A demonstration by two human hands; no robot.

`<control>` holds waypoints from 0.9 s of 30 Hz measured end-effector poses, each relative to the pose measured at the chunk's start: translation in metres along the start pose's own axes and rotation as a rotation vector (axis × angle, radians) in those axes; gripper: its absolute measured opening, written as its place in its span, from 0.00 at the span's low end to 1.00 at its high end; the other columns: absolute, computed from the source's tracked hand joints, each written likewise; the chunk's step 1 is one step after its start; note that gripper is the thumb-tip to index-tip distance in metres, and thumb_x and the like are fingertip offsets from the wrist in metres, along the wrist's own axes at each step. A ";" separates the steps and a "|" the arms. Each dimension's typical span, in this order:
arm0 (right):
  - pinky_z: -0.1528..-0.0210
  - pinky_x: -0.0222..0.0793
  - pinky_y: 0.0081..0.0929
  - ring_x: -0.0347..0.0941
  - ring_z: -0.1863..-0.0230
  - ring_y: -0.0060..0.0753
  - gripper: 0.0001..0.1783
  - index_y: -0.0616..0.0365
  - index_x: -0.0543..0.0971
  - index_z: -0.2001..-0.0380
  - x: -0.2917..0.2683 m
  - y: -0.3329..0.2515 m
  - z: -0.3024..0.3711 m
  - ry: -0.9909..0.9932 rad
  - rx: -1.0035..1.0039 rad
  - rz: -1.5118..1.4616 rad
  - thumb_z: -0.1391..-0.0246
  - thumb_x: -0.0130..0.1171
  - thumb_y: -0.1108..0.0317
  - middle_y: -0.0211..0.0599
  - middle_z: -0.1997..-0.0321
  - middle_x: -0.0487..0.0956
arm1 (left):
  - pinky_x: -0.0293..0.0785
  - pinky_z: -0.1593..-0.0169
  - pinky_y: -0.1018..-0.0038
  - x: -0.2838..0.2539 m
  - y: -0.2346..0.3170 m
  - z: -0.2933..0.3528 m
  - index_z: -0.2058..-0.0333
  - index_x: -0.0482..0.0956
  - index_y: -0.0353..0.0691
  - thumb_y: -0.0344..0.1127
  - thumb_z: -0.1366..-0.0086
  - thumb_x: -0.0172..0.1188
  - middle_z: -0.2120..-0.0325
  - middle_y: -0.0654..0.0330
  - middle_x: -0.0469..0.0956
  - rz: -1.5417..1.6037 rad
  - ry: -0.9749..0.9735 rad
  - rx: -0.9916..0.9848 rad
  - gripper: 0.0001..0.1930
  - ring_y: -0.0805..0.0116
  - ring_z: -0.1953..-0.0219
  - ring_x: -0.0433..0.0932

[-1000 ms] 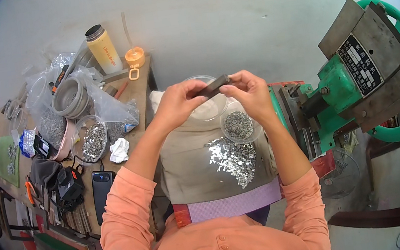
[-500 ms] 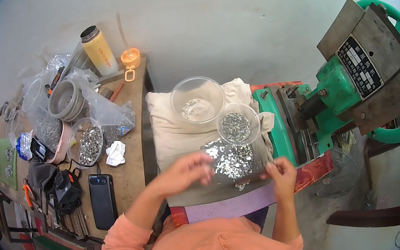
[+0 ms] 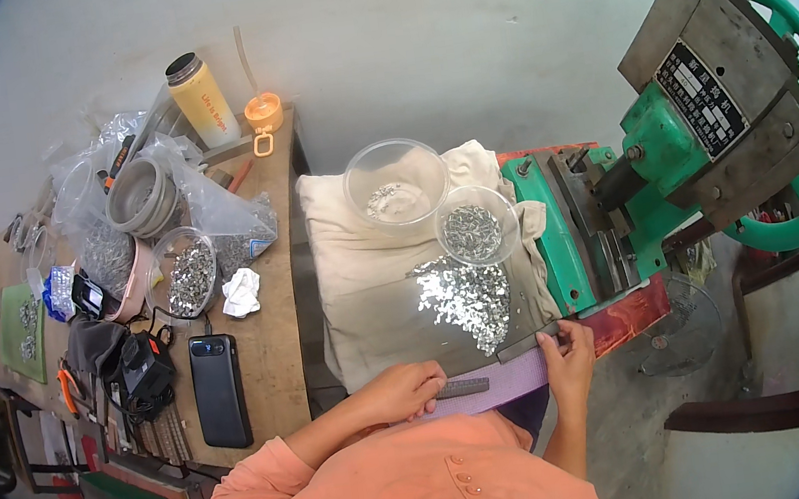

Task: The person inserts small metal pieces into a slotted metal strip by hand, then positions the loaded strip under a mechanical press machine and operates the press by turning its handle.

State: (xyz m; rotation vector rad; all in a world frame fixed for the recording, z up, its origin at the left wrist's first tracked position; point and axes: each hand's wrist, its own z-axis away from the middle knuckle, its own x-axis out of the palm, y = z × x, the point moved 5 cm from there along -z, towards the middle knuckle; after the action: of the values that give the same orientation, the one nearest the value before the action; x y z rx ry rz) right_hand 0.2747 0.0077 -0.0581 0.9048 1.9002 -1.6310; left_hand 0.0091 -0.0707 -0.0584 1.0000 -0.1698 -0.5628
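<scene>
My left hand (image 3: 404,390) is closed at the left end of a dark grey strip with a row of small marks or holes (image 3: 463,387), held over the purple mat (image 3: 508,380). Between thumb and fingers, my right hand (image 3: 567,354) pinches a narrow dark flat bar (image 3: 527,343) at the cloth's front right corner. Beyond both hands lies a loose pile of small shiny metal pieces (image 3: 472,302). Behind the pile stands a small clear tub of metal parts (image 3: 471,230), touching a larger clear tub (image 3: 395,174) with a few pieces inside.
A green hand press with a wheel (image 3: 660,155) stands to the right. On the left wooden table (image 3: 272,357) are a black power bank (image 3: 219,389), a tub of metal pieces (image 3: 189,277), crumpled white paper (image 3: 242,292), plastic bags and a yellow bottle (image 3: 202,102).
My left hand has come down from above the metal pieces to the front edge, where the marked strip now shows. My right hand has moved slightly nearer me with the bar.
</scene>
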 end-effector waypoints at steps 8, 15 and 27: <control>0.66 0.70 0.25 0.72 0.69 0.27 0.19 0.58 0.80 0.52 -0.016 -0.040 -0.001 0.097 -0.036 -0.014 0.49 0.70 0.73 0.38 0.56 0.73 | 0.76 0.58 0.54 -0.001 0.004 0.010 0.55 0.70 0.37 0.34 0.39 0.65 0.59 0.45 0.75 -0.293 0.221 0.330 0.17 0.41 0.61 0.79; 0.58 0.71 0.28 0.74 0.63 0.37 0.07 0.63 0.83 0.63 -0.050 -0.129 -0.017 0.190 -0.537 -0.160 0.47 0.62 0.80 0.39 0.63 0.78 | 0.74 0.59 0.47 -0.001 0.003 0.012 0.55 0.70 0.38 0.27 0.42 0.62 0.56 0.45 0.68 -0.365 0.234 0.404 0.17 0.36 0.63 0.77; 0.69 0.71 0.33 0.77 0.70 0.42 0.14 0.61 0.82 0.60 -0.027 -0.229 -0.028 0.030 -0.941 -0.122 0.51 0.64 0.84 0.44 0.67 0.80 | 0.72 0.62 0.47 0.006 -0.002 0.020 0.55 0.68 0.35 0.33 0.37 0.62 0.57 0.47 0.66 -0.484 0.228 0.526 0.16 0.40 0.65 0.76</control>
State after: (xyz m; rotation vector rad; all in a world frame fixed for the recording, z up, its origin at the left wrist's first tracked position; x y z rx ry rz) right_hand 0.1251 0.0139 0.1192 0.4060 2.3943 -0.5912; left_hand 0.0058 -0.0894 -0.0501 1.6276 0.1434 -0.8612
